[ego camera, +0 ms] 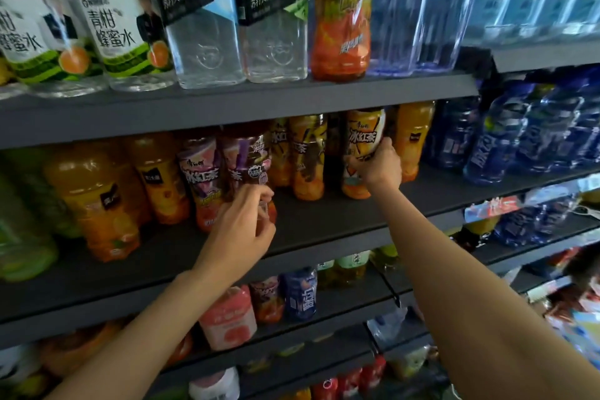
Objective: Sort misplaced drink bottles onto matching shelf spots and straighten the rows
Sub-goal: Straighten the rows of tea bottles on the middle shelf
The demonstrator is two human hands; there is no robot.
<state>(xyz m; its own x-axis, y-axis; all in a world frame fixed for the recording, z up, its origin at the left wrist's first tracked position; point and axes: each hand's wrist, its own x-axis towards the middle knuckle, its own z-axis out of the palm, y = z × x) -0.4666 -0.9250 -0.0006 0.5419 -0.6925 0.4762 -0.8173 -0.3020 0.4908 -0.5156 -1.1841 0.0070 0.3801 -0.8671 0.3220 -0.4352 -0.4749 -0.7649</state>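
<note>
Bottles are standing in rows on the middle shelf. The right hand is gripping an orange tea bottle at its waist; the left hand is curling, seemingly, around a purple-labelled bottle. Full, stiff, slick plastic is probably handling best held mid-body.

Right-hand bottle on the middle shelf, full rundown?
The iced tea bottle is clear plastic with dark amber drink and an orange, yellow and white wrap label bearing dark Chinese characters. It stands about upright on the middle shelf, its cap hidden behind the shelf above. The right hand grips its lower body, fingers curled round it. An orange juice bottle stands close on its right; contact unclear.
</note>
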